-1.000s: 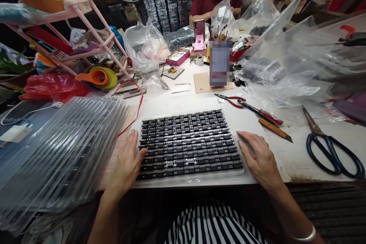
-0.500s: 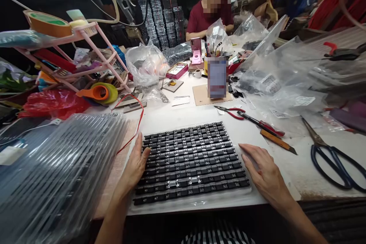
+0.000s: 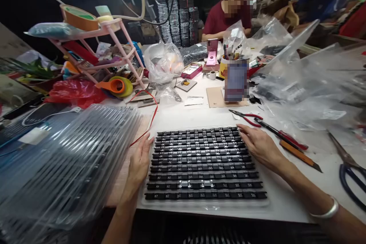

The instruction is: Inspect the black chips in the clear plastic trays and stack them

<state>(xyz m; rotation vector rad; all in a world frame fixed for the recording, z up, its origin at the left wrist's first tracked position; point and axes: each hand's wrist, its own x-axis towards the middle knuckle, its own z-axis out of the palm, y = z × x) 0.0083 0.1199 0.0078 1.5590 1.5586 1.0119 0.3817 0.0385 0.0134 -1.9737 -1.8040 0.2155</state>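
many black parts [image 3: 200, 195] are held in rows in a clear tray [image 3: 206, 206], which is set on the white table [image 3: 177, 117] between the two hands; two silvery pieces [image 3: 184, 183] are seen in the second row from the near edge. left of the left hand, a stack of clear trays [image 3: 94, 148] is piled, dark shapes being seen dimly through the plastic. beyond both hands, pens [image 3: 227, 51] are stood in a yellow cup [image 3: 222, 69]; beyond the left hand, a tape roll [image 3: 78, 19] is carried on a pink rack [image 3: 127, 58].

the left hand [image 3: 141, 157] is held open beside the tray's left edge, with its fingers stretched forward. the right hand [image 3: 256, 143] is held loosely open, its fingertips placed at the tray's far right corner; whether any grip is applied by either hand cannot be told. just beyond the right hand, pliers [image 3: 243, 114] are laid; to its right, an orange-handled cutter [image 3: 297, 154].
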